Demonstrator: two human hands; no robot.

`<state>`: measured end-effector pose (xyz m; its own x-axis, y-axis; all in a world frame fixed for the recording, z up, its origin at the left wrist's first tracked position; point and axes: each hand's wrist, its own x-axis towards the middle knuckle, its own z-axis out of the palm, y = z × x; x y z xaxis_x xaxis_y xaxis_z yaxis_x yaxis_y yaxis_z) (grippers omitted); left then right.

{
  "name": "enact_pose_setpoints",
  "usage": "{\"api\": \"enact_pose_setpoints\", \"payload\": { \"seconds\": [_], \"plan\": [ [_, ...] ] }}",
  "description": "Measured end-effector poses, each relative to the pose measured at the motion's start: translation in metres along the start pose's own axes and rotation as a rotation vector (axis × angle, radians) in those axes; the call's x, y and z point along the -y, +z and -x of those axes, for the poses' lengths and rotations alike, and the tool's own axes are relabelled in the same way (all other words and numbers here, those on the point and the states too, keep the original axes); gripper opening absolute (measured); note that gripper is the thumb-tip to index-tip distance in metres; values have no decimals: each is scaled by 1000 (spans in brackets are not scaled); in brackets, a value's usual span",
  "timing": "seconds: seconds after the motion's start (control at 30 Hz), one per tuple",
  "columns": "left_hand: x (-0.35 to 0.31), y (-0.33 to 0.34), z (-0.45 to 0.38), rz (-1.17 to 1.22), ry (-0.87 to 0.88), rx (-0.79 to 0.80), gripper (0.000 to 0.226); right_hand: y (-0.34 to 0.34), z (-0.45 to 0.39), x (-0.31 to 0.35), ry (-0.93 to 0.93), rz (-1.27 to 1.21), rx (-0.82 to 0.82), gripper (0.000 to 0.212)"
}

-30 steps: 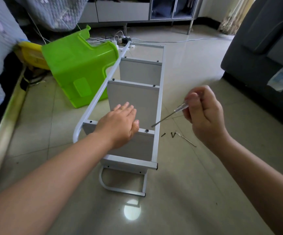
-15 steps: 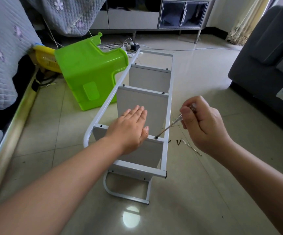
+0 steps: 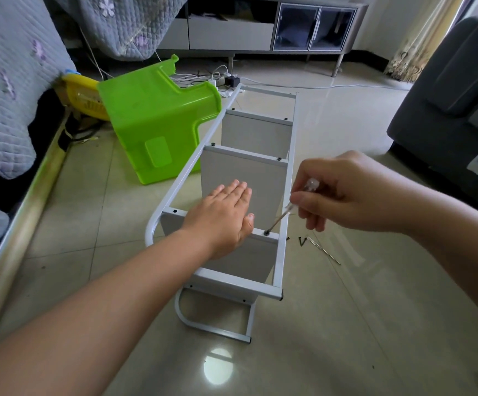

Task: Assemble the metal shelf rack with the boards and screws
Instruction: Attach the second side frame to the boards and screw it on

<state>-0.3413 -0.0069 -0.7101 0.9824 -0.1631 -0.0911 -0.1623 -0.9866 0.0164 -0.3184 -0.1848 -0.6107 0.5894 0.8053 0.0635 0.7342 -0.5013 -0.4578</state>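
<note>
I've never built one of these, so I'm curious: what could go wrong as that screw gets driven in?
The thin clear-handled screwdriver meets the black screw at a slant, so its tip might slip toward the left hand pressing flat nearby. The right hand only pinches the handle, giving weak control. Loose black screws on the glossy tile floor could scatter.
</note>
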Motion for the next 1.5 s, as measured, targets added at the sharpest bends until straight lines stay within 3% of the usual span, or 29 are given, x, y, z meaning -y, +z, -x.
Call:
{"api": "enact_pose_setpoints", "payload": {
  "seconds": [0.27,0.4,0.5,0.6,0.7,0.97,1.17,1.3,1.4,1.5],
  "plan": [
    [-1,0,0,16,-4,-9,54,-1,-3,14,46,185,58,17],
    [-1,0,-1,8,-12,-12,54,-6,-19,24,133,541,67,40],
    [2,-1,-1,69,-16,-49,66,-8,-30,26,203,706,5,50],
    [8,-2,-1,108,-46,-40,52,-9,-32,21,133,585,68,32],
    [13,-3,2,67,-88,-20,52,-12,-28,22,70,438,164,14],
    [11,-3,1,80,-96,-5,51,-6,-32,34,125,808,192,44],
    [11,-3,-1,89,-101,-6,50,-16,-25,36,-15,602,312,3],
    [11,-5,-1,87,-101,-4,50,-20,-29,37,-54,687,306,21],
    [9,-4,0,96,-105,10,50,-17,-26,38,6,751,301,42],
    [9,-3,1,102,-112,-9,50,-14,-30,38,118,712,215,49]
  ]
}}
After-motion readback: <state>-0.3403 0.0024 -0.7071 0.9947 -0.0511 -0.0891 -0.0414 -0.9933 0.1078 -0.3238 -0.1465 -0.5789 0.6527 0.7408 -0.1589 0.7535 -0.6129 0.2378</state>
